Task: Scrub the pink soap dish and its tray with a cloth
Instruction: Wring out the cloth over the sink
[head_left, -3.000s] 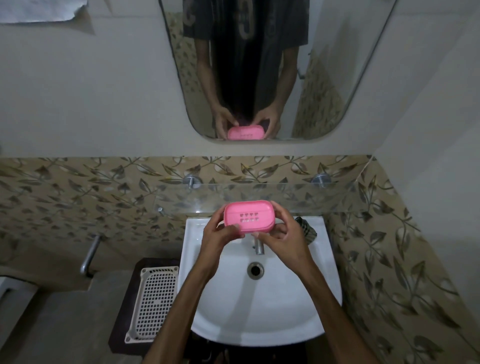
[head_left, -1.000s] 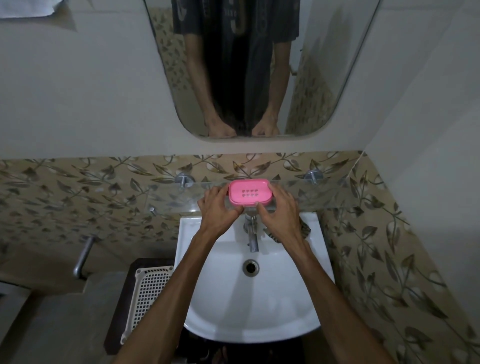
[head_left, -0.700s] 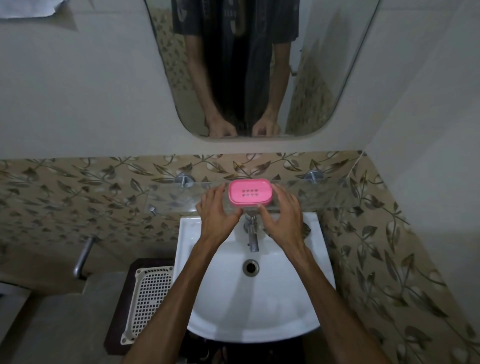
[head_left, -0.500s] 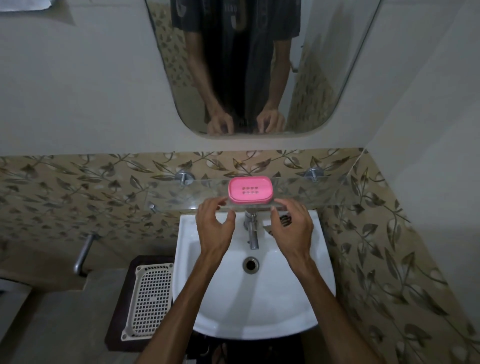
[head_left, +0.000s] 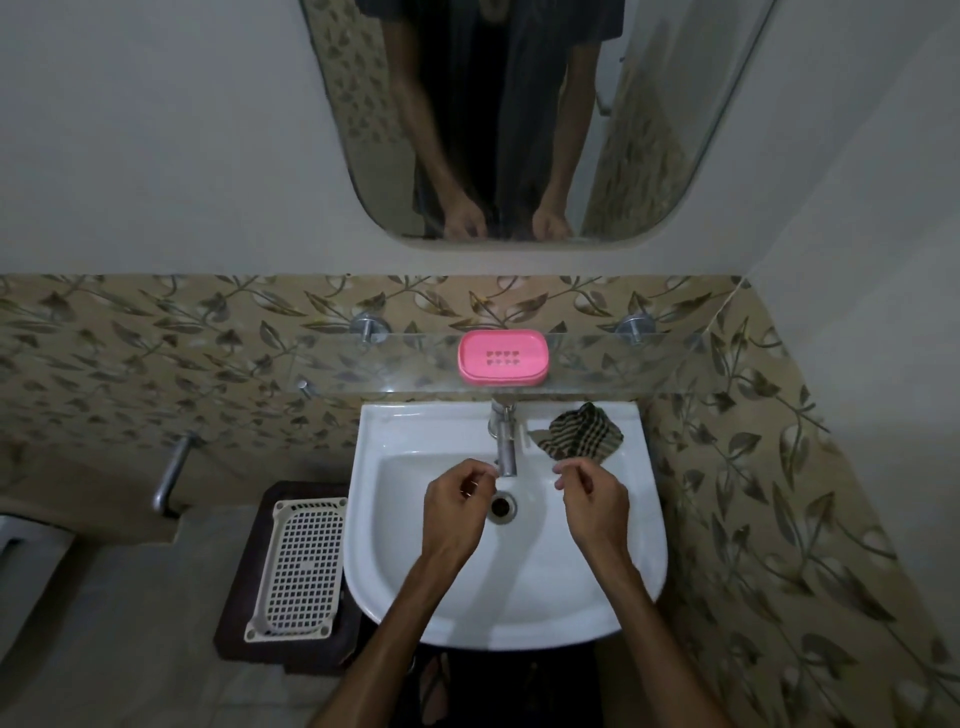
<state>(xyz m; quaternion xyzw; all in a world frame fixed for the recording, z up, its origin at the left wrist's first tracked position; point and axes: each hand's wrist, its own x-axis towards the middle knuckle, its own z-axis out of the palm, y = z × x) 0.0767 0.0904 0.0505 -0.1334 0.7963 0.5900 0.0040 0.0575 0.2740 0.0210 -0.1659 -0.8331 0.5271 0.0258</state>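
1. Two bare hands are over the white sink (head_left: 613, 613) in the lower middle of the frame, seen from the head camera. The left hand (head_left: 453, 512) is left of the drain (head_left: 503, 507), and the right hand (head_left: 593, 506) is right of it.
2. Both hands hold nothing. Their fingers are loosely curled, and they touch neither the basin nor each other.
3. At the middle of the frame, a little above centre, the pink soap dish (head_left: 503, 358) stands flat on the glass shelf (head_left: 613, 366). Its tray with small holes sits in it, and no hand touches it.
4. A checkered cloth (head_left: 579, 433) lies crumpled on the back right rim of the sink, just right of the tap (head_left: 505, 441). It is near the right hand but apart from it.
5. At the lower left, a white perforated basket (head_left: 301, 564) lies on a dark stand beside the sink.
6. At the top of the frame, the mirror (head_left: 649, 156) reflects the person's dark clothes, both forearms and both hands.
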